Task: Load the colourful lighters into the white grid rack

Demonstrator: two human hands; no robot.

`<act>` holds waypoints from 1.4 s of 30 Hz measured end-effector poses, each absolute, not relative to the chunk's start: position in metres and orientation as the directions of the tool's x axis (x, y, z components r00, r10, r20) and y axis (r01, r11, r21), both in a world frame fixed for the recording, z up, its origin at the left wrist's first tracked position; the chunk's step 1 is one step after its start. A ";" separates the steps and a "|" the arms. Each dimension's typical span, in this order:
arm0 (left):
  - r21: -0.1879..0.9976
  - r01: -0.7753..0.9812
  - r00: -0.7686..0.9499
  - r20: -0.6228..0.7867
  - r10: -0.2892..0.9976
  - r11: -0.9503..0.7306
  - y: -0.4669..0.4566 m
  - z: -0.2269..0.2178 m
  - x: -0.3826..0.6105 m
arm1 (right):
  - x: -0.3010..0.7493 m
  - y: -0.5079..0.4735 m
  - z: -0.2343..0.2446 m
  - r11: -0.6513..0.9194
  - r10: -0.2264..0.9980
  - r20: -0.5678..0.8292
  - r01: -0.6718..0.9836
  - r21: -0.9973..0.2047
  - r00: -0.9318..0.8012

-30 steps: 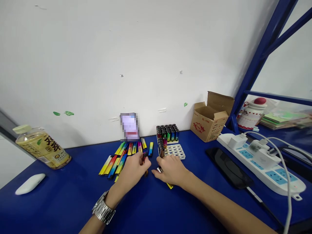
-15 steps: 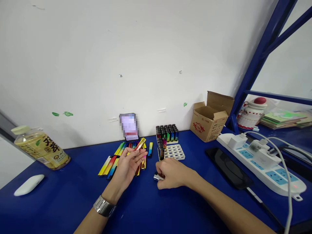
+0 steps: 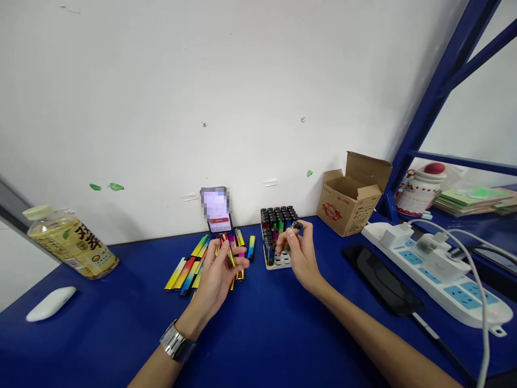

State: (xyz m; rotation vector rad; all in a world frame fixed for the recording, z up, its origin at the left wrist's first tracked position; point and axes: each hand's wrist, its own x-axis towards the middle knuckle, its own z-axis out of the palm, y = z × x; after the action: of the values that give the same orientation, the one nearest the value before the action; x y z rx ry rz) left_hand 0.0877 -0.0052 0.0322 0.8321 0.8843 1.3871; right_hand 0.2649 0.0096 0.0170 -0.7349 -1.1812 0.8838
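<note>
The blue desk [image 3: 250,334] extends back to a white wall [image 3: 250,108]. A red-gold lighter [image 3: 230,260] lies within the left fingers [image 3: 242,263], above loose lighters [image 3: 188,274]. A black-topped lighter [image 3: 297,225] sits between the right thumb and fingers [image 3: 308,233], near the white tray [image 3: 278,265] of upright lighters [image 3: 279,220]. Left fingers: partly spread, loosely holding their lighter. Right fingers: narrow pinch on theirs.
</note>
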 end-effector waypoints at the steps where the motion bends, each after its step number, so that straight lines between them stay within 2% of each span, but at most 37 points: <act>1: 0.904 -0.426 0.025 -0.023 0.999 0.032 -0.007 0.033 0.089 | 0.267 0.013 0.015 0.456 0.890 0.435 -0.226 -0.861 0.139; 5: 0.948 -0.318 0.054 0.018 0.998 0.000 -0.009 0.030 0.091 | 0.275 0.025 0.004 0.280 0.960 0.272 -0.298 -0.912 0.070; 8: 0.980 -0.196 0.052 -0.007 0.999 0.017 -0.008 0.026 0.090 | 0.280 0.030 -0.001 0.127 0.989 0.145 -0.315 -0.940 -0.033; 12: 0.992 -0.106 0.064 -0.060 0.996 0.067 -0.008 0.022 0.087 | 0.280 0.030 -0.002 0.045 0.992 0.084 -0.354 -0.934 -0.097; 15: 0.998 -0.048 0.013 -0.051 0.999 0.051 -0.008 0.021 0.087 | 0.279 0.030 -0.002 -0.004 0.989 0.049 -0.366 -0.931 -0.136; 21: 0.995 -0.084 -0.087 -0.057 0.995 0.050 -0.009 0.026 0.091 | 0.282 0.031 -0.004 0.014 0.990 0.055 -0.304 -0.953 -0.128; 29: 0.994 -0.092 -0.121 -0.077 0.990 0.066 -0.009 0.029 0.090 | 0.281 0.028 0.000 -0.002 0.992 0.035 -0.286 -0.958 -0.125; 38: 0.996 -0.075 -0.079 -0.055 0.995 0.050 -0.011 0.023 0.090 | 0.275 0.021 0.016 -0.082 0.996 -0.089 -0.298 -0.951 0.008; 42: 0.996 -0.056 -0.084 -0.068 0.994 0.063 -0.012 0.024 0.091 | 0.273 0.021 0.012 -0.063 0.998 -0.068 -0.252 -0.966 0.012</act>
State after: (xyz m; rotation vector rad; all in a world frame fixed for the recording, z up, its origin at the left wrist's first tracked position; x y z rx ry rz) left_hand 0.0909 -0.0116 0.0236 1.0796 1.2622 1.2479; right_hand 0.2730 0.0205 0.0125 -1.0758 -0.9734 1.3515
